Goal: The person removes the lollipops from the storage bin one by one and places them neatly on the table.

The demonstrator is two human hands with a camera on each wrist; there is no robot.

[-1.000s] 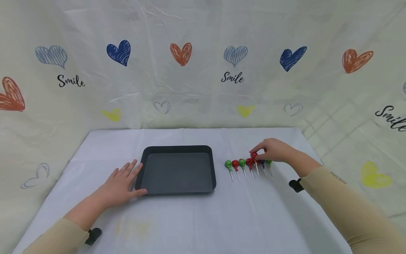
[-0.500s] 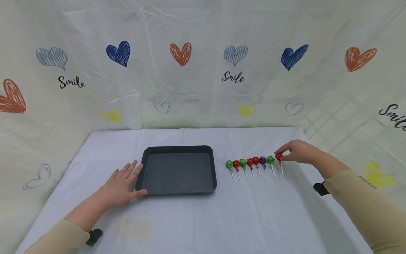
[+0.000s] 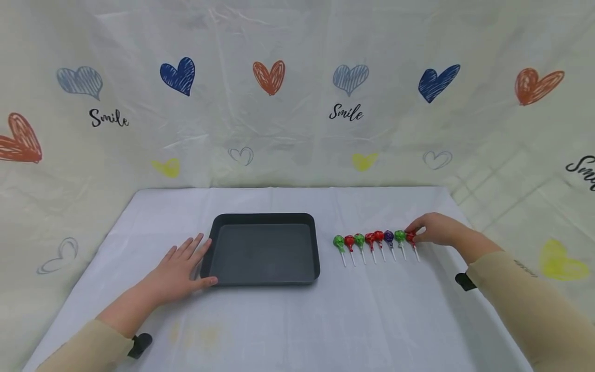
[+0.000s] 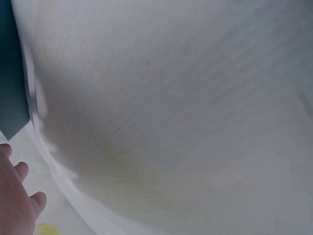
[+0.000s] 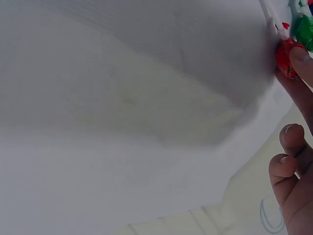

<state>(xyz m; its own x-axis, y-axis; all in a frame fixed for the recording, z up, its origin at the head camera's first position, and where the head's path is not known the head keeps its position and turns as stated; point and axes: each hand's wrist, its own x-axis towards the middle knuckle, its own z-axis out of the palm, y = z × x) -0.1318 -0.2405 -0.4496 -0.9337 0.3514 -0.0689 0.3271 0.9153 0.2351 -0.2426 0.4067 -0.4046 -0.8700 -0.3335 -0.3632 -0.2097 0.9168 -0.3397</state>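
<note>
My right hand (image 3: 436,229) pinches the wrapped head of a red lollipop (image 3: 411,237) at the right end of a row of several lollipops. In the right wrist view, thumb and forefinger close on that red wrapper (image 5: 288,59), with a green lollipop (image 5: 304,32) right beside it. Along the row, green, red and purple heads point to the back, the purple lollipop (image 3: 389,237) among them, and white sticks point to the front. My left hand (image 3: 173,276) lies with fingers spread at the left edge of a dark grey tray (image 3: 265,281), thumb by its front left corner.
A white cloth (image 3: 297,325) covers the table. Behind it hangs a pale curtain (image 3: 297,129) printed with hearts and the word Smile. The tray stands to the left of the lollipop row.
My right hand has carried the red lollipop rightward from above the middle of the row, then brought it down beside the green one at the right end. The left hand keeps its place.
</note>
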